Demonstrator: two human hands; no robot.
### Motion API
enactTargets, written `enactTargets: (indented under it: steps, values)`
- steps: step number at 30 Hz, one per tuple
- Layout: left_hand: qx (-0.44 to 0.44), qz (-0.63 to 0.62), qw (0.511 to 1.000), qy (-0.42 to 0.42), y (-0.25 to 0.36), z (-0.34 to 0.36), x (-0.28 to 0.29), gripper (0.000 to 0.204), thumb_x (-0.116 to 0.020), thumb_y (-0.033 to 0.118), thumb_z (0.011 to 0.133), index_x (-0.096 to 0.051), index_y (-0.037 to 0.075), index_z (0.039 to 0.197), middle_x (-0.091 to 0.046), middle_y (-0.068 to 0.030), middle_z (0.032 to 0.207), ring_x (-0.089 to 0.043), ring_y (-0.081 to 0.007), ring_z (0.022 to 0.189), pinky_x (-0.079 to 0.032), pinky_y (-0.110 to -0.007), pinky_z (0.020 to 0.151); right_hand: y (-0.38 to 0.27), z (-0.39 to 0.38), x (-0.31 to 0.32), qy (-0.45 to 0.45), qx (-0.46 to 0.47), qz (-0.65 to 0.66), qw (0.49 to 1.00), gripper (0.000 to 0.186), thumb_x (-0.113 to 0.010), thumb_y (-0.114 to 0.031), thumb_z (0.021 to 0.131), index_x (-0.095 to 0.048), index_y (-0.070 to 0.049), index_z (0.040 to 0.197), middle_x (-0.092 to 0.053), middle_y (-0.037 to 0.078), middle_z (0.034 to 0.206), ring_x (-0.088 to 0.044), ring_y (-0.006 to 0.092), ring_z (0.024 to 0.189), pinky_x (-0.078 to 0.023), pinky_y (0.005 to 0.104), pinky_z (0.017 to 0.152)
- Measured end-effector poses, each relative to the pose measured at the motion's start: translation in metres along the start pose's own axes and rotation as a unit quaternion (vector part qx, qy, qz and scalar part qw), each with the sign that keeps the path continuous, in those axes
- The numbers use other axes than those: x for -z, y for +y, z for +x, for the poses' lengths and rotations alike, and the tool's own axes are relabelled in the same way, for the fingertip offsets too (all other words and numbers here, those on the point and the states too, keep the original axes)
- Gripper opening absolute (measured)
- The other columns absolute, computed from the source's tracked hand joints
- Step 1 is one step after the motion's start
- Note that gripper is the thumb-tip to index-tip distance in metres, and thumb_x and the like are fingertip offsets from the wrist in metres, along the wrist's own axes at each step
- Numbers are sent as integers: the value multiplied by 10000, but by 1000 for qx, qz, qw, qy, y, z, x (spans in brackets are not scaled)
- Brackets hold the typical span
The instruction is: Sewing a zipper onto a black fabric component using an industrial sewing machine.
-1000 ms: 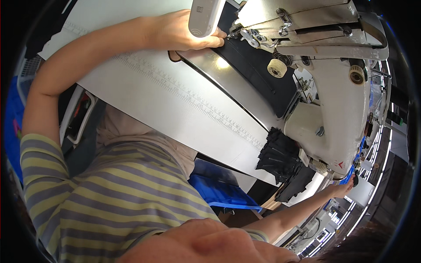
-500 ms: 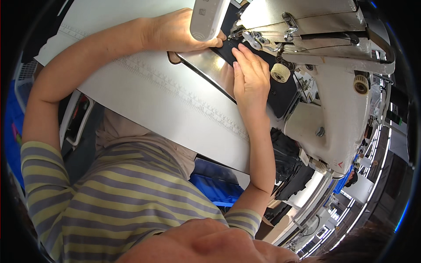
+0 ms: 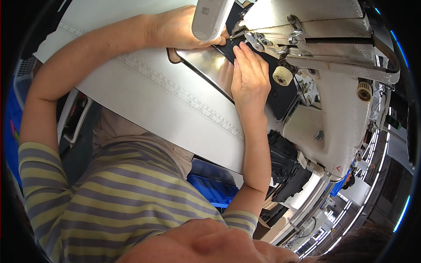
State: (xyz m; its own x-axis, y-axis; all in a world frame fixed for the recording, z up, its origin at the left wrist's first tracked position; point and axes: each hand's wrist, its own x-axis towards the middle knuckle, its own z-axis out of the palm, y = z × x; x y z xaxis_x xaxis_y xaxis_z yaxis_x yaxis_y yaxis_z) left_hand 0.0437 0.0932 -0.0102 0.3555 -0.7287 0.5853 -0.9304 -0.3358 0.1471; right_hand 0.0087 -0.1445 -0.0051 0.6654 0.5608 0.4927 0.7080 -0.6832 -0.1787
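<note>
A piece of black fabric (image 3: 280, 94) lies under the presser foot (image 3: 254, 40) of a pale sewing machine (image 3: 340, 118). My left hand (image 3: 177, 28) comes in from the left, its thumb and fingertips closed at the fabric's edge close to the needle area. A white rounded lamp-like device (image 3: 210, 22) covers part of those fingers. Flat on the fabric, just in front of the foot, rests my right hand (image 3: 252, 81) with fingers stretched out and thumb apart. Beneath the hands is a shiny metal plate (image 3: 206, 63) set into the table. The needle itself cannot be made out.
The white table (image 3: 144, 96) carries a printed ruler scale along its near side. Dark fabric pieces (image 3: 287, 168) hang or lie to the right, below the machine. A blue cloth or bag (image 3: 210, 188) shows under the table edge. A tension dial (image 3: 283, 76) juts out beside my right hand.
The whole view has shifted slightly. Both hands keep nearly the same places on the fabric, with the right fingertips still close to the presser foot.
</note>
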Motion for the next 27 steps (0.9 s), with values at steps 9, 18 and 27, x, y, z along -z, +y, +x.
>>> enactTargets:
  steps: [9,18,27]
  values:
    - [20,48,999,-17,-4,0,-5,356,-722,102,726,-667,-8,1060,-665,-114,1074,-654,-258,989,-541,-327,865,0,2,0,-11,-19,11,1000,262,-597,-17,856,-691,-28,1101,-670,125,1131,-610,295,1023,-496,365,899]
    - [44,49,998,-16,-2,3,-6,370,-731,113,717,-661,-19,1055,-664,-117,1078,-657,-271,962,-547,-330,838,6,4,-3,19,10,12,1000,268,-627,-24,813,-696,-33,1072,-672,129,1060,-627,301,920,-506,368,823]
    - [30,-67,996,52,-5,3,-22,303,-700,79,742,-656,-41,1017,-675,-160,980,-672,-290,912,-561,-355,815,-16,-7,36,-81,-43,-40,995,245,-628,-77,855,-697,-40,1088,-674,111,1137,-606,304,1049,-468,365,923]
